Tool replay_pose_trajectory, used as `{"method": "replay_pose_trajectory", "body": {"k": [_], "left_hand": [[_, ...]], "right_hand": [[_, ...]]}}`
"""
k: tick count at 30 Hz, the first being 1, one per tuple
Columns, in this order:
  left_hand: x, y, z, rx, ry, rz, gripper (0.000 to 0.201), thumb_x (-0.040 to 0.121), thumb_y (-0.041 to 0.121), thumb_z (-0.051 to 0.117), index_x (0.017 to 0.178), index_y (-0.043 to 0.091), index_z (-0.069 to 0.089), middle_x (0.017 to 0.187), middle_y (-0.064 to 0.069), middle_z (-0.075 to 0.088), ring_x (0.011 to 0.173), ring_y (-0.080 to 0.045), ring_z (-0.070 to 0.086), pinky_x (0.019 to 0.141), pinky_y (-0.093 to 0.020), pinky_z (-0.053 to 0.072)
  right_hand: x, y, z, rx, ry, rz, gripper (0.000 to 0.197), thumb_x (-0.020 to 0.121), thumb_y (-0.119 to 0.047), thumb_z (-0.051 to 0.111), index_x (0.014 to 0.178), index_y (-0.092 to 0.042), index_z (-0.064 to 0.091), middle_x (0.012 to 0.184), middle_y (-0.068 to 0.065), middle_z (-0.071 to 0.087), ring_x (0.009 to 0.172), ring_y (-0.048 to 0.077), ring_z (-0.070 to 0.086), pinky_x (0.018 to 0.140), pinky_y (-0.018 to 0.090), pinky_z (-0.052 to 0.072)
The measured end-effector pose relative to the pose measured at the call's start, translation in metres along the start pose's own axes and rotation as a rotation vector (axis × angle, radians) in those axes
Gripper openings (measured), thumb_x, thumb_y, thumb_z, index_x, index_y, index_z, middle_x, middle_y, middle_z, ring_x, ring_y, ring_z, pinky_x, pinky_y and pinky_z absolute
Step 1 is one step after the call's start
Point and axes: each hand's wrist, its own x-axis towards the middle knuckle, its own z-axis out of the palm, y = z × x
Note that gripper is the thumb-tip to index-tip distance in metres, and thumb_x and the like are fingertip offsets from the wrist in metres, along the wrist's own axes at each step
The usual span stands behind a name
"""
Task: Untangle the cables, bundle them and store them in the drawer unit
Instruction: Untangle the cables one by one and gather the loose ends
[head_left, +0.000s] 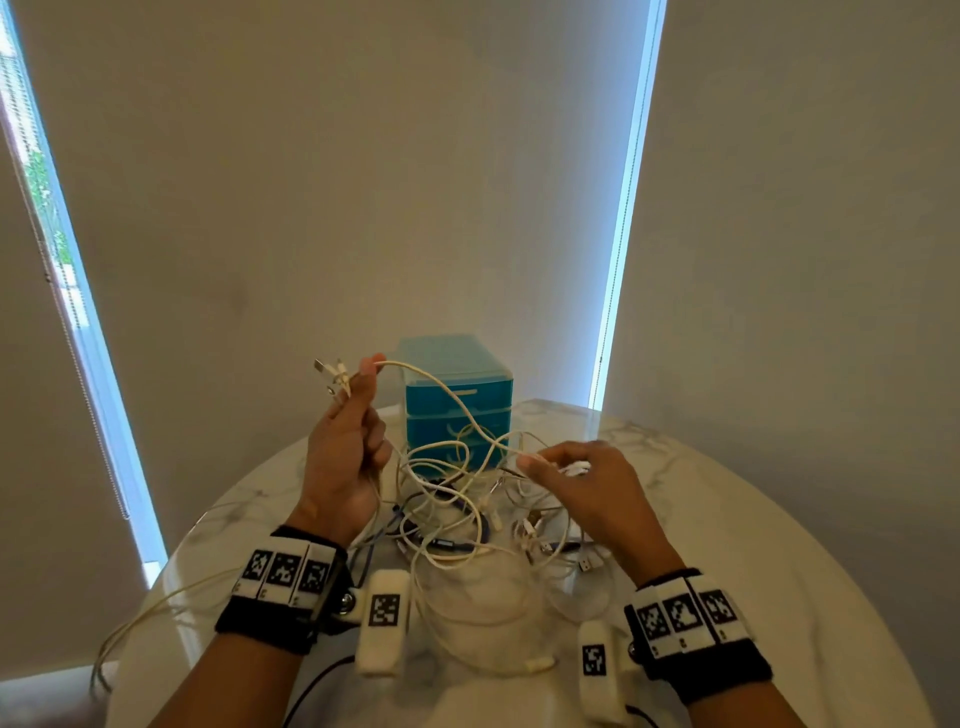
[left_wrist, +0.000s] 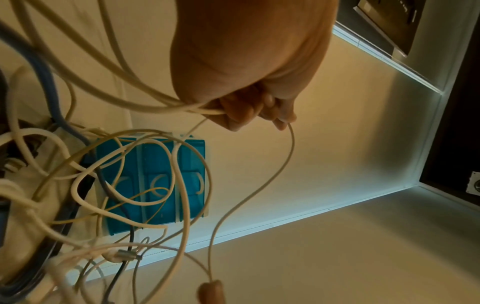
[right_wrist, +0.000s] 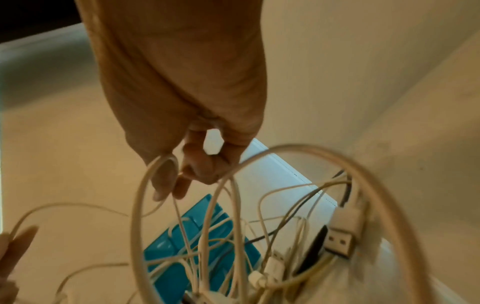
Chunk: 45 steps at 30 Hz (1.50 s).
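A tangle of white, cream and dark cables (head_left: 457, 519) lies on the round marble table (head_left: 753, 545) in front of a blue three-drawer unit (head_left: 457, 400), drawers closed. My left hand (head_left: 348, 447) is raised above the table and grips several white cables, their plug ends (head_left: 332, 376) sticking up past my fingertips. In the left wrist view the curled fingers (left_wrist: 249, 111) hold the strands. My right hand (head_left: 582, 483) hovers over the pile's right side and pinches a white cable (head_left: 530, 458) between thumb and fingers; the right wrist view shows the same pinch (right_wrist: 179, 176).
A cream cable (head_left: 135, 618) trails off the table's left edge. Loose USB plugs (head_left: 589, 564) lie under my right wrist. The drawer unit (left_wrist: 155, 181) stands at the table's far edge against the wall. A window strip (head_left: 623, 234) runs behind it.
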Motion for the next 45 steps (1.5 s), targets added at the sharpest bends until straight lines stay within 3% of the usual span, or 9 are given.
{"method": "replay_pose_trajectory", "body": {"k": [5,10,14,20,25,29,34,38,45], "left_hand": [[0.005,-0.001,-0.008,-0.082,0.057,0.000,0.043,0.101,0.043,0.067,0.141,0.028,0.069,0.064,0.009,0.021,0.049,-0.005,0.019,0.040,-0.018,0.019],[0.007,-0.002,-0.010,-0.081,0.055,-0.001,0.044,0.101,0.045,0.067,0.142,0.030,0.068,0.063,0.009,0.020,0.050,-0.005,0.019,0.042,-0.020,0.017],[0.007,-0.004,-0.012,-0.078,0.058,0.007,0.041,0.101,0.046,0.067,0.139,0.031,0.070,0.066,0.008,0.018,0.053,-0.006,0.015,0.043,-0.020,0.016],[-0.005,0.003,0.002,0.145,-0.077,-0.042,0.057,0.091,0.059,0.073,0.135,0.021,0.072,0.068,0.006,0.022,0.057,-0.009,0.018,0.048,-0.025,0.018],[-0.033,0.001,0.022,0.683,-0.453,-0.115,0.048,0.084,0.067,0.078,0.117,0.033,0.083,0.066,0.008,0.050,0.055,-0.015,0.028,0.051,-0.027,0.024],[-0.043,-0.005,0.037,0.828,-0.491,-0.103,0.020,0.093,0.037,0.081,0.109,0.027,0.085,0.078,0.017,0.077,0.068,0.006,0.068,0.066,-0.006,0.047],[-0.037,-0.005,0.032,0.705,-0.321,0.100,0.016,0.092,0.033,0.081,0.104,0.024,0.085,0.092,0.007,0.083,0.087,-0.007,0.077,0.082,-0.024,0.054],[-0.017,0.003,0.018,0.322,-0.054,0.175,0.016,0.095,0.028,0.078,0.107,0.018,0.082,0.057,0.014,0.046,0.045,-0.002,0.033,0.044,-0.017,0.029],[0.001,0.012,-0.001,0.069,0.025,0.138,0.023,0.088,0.032,0.077,0.108,0.021,0.082,0.063,0.008,0.031,0.046,-0.004,0.021,0.040,-0.020,0.019]], "right_hand": [[-0.003,-0.014,-0.020,0.404,0.094,0.042,0.017,0.089,-0.034,0.087,0.097,-0.019,0.081,0.095,0.012,0.078,0.064,0.011,0.070,0.059,0.024,0.058],[-0.010,-0.018,-0.007,-0.028,-0.328,0.133,0.062,0.084,-0.074,0.073,0.098,-0.014,0.076,0.067,-0.007,0.068,0.054,0.002,0.059,0.061,0.022,0.054],[-0.017,-0.025,-0.004,-0.200,-0.648,-0.027,0.043,0.091,-0.065,0.073,0.093,-0.023,0.083,0.049,-0.018,0.052,0.046,-0.002,0.046,0.054,0.007,0.035],[-0.009,-0.036,-0.012,0.637,-0.044,-0.018,0.037,0.104,-0.048,0.061,0.101,-0.016,0.079,0.078,0.005,0.067,0.052,0.013,0.054,0.045,0.020,0.039],[-0.005,-0.033,-0.008,0.931,0.015,0.048,0.035,0.106,-0.043,0.058,0.107,-0.011,0.072,0.092,0.004,0.072,0.060,0.011,0.059,0.040,0.019,0.032],[-0.007,-0.033,0.003,0.865,-0.034,0.033,0.032,0.109,-0.036,0.056,0.117,-0.012,0.074,0.102,0.004,0.079,0.076,0.011,0.068,0.054,0.021,0.042],[-0.007,-0.031,0.009,0.702,-0.149,-0.011,0.026,0.104,-0.033,0.068,0.125,-0.018,0.073,0.114,0.000,0.081,0.106,0.017,0.076,0.080,0.029,0.057],[-0.001,0.002,0.018,0.117,-0.344,-0.013,0.025,0.092,-0.020,0.083,0.114,-0.028,0.076,0.108,-0.009,0.080,0.103,0.005,0.075,0.094,0.030,0.063],[0.003,0.015,0.015,0.095,-0.232,0.064,0.028,0.098,-0.002,0.068,0.105,-0.025,0.082,0.098,-0.012,0.083,0.097,0.010,0.078,0.090,0.029,0.064]]}}
